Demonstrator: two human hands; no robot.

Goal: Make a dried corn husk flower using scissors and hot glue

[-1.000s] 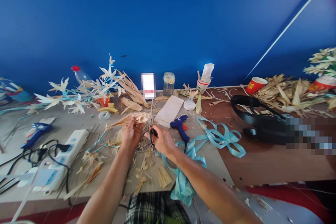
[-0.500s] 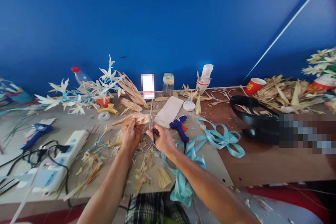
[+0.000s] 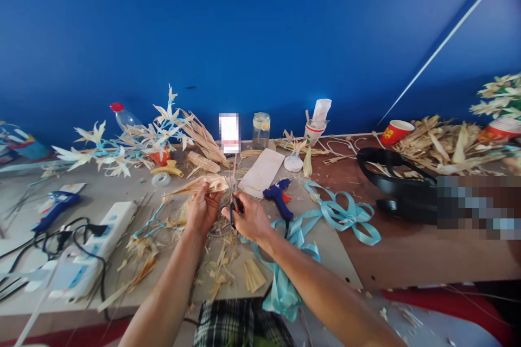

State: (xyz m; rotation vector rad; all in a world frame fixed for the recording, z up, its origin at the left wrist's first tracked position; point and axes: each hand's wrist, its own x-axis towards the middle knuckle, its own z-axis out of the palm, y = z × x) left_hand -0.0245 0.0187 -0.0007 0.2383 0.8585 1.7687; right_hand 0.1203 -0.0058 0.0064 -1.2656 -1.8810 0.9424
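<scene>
Pinched in my left hand [image 3: 203, 207] is a dry corn husk [image 3: 195, 186], its long end reaching out to the left. My right hand [image 3: 251, 218] grips black-handled scissors [image 3: 235, 209], whose blades point up and away at the husk's right end. Whether the blades touch the husk I cannot make out. Below both hands lie husk scraps [image 3: 222, 265] and a ring-shaped coil partly hidden by the fingers. Left of my left hand rests a stem wrapped in light blue ribbon [image 3: 151, 222].
A blue glue gun [image 3: 279, 195] and loose blue ribbon [image 3: 345, 211] lie to the right. A power strip [image 3: 97, 249] with black cords and another glue gun [image 3: 57, 210] are left. Behind stand a glass jar [image 3: 261, 130], husk flowers [image 3: 122, 146] and a corn cob [image 3: 202, 162].
My right hand has turned and shifted slightly left, bringing the scissors up to the husk's right end. My left hand stays nearly in place with the husk.
</scene>
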